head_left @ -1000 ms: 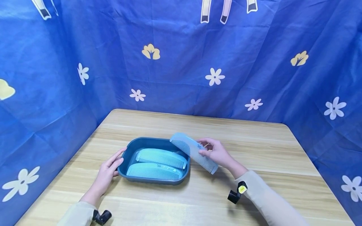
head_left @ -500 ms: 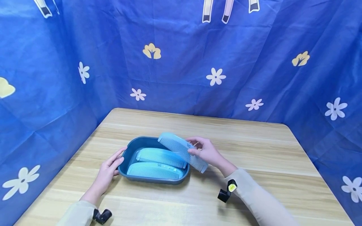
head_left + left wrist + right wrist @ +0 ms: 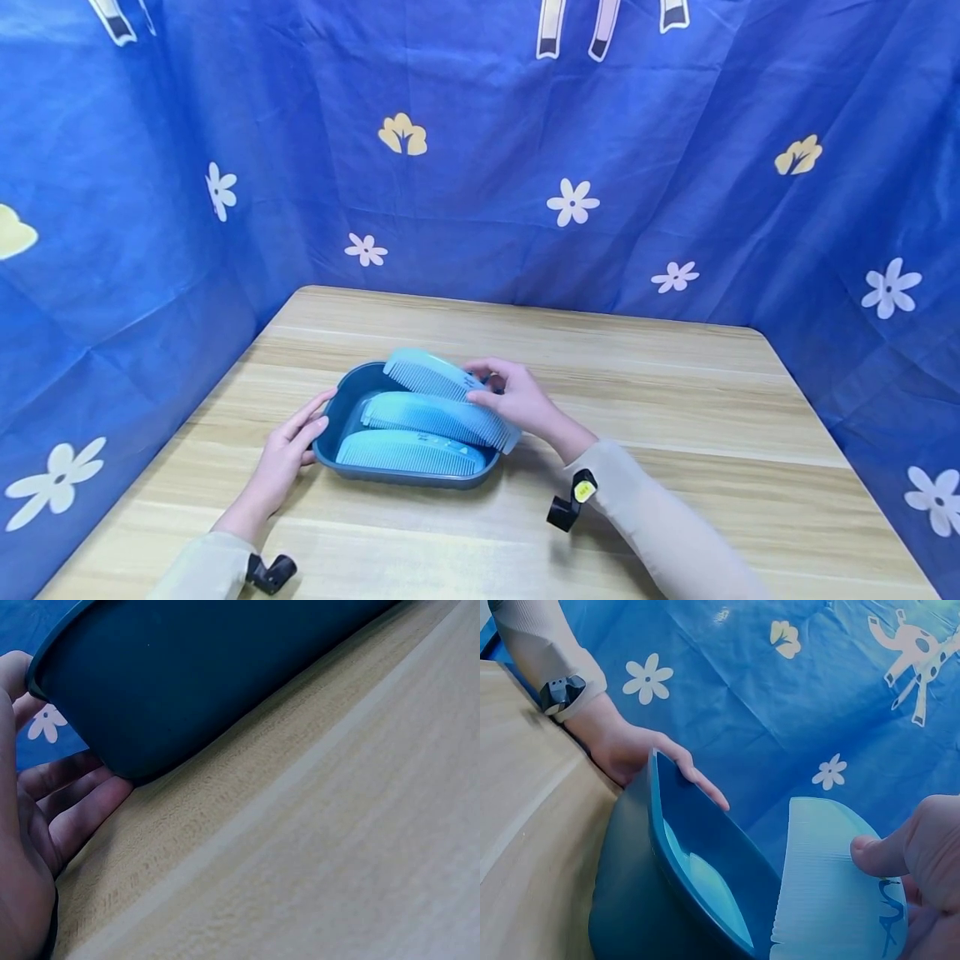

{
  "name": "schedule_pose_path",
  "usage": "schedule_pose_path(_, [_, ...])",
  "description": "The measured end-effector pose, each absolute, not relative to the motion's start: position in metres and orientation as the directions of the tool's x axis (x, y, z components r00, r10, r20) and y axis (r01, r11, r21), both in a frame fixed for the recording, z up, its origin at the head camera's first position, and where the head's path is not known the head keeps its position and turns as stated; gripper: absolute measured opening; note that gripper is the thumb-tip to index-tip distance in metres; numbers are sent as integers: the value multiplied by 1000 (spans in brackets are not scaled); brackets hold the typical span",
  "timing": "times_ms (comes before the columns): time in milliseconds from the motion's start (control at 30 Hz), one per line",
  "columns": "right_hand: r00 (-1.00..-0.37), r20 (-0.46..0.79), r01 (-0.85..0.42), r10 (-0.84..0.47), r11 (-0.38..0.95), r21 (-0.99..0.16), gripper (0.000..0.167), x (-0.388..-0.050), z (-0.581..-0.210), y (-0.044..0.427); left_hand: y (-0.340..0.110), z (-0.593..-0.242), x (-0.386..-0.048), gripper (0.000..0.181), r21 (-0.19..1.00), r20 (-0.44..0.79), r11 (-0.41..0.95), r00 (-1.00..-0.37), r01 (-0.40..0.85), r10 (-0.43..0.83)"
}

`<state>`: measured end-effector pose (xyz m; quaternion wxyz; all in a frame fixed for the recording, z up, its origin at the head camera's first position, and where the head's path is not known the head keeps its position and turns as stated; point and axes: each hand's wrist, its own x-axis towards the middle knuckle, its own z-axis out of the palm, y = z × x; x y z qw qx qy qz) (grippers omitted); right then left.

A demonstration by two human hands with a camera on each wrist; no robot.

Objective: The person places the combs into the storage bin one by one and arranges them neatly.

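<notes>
My right hand pinches a light blue comb between thumb and fingers. This comb slants over the back and right side of a dark blue plastic basin. In the right wrist view its teeth face the basin, and the thumb presses near the printed mark on the comb. Inside the basin lie more light blue combs, one group at the middle and a comb at the front. My left hand holds the basin's left end, with fingers at its rim and low on its outer wall.
The basin stands on a light wood-grain table. A blue cloth with flower prints surrounds the table's back and sides. Each wrist wears a small black camera mount, such as the right mount.
My right hand has carried the comb leftward, from beside the basin's right rim to over its inside. My left hand has stayed at the basin's left end.
</notes>
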<state>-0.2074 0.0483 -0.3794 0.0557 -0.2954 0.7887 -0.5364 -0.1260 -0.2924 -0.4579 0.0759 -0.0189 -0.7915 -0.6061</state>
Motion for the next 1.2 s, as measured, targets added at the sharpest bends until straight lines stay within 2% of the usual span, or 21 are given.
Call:
schedule_pose_path(267, [-793, 261, -437, -550, 215, -873, 33, -208, -378, 30, -293, -455, -129, 46, 951, 142, 283, -989, 123, -49])
schedule_pose_path(533, [-753, 214, -456, -622, 259, -851, 34, -204, -399, 16, -290, -459, -124, 46, 956, 114, 278, -992, 93, -60])
schedule_pose_path(767, [-659, 167, -581, -734, 355, -733, 34, -198, -402, 5, -293, -459, -124, 45, 961, 120, 259, -990, 97, -73])
schedule_pose_path(1200, [-652, 38, -631, -757, 514, -581, 38, -194, -406, -4, -290, -456, -126, 45, 960, 120, 264, -990, 97, -73])
